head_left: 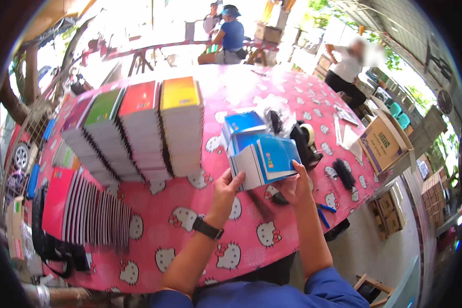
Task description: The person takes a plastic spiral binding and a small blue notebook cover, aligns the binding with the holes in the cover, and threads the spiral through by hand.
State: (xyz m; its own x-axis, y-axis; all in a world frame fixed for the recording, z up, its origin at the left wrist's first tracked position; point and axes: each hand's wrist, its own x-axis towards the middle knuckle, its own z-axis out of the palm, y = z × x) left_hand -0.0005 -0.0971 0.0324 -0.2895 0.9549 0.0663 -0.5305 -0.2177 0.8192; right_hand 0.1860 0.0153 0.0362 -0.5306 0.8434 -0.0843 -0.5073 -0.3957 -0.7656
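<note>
Between my two hands, over the middle right of the table, are blue-covered notebooks (281,154), with white pages or backs showing on the left side. My left hand (226,189) pinches their lower left edge, thumb on top. My right hand (296,188) grips the lower right corner, its fingers partly hidden underneath. Just beyond them lies a pile of more blue notebooks (244,122). Close to my right hand are blue-handled pliers (323,213) and a black binding coil (344,173). Another dark coil (262,205) lies below the held notebooks.
Tall stacks of spiral notebooks stand at the left: purple, green (103,108), red and yellow (179,93). Red notebooks (61,205) lie fanned out nearer me. A black tape dispenser (307,146) sits right of the blue pile. A cardboard box (385,143) is beyond the right edge; people are farther off.
</note>
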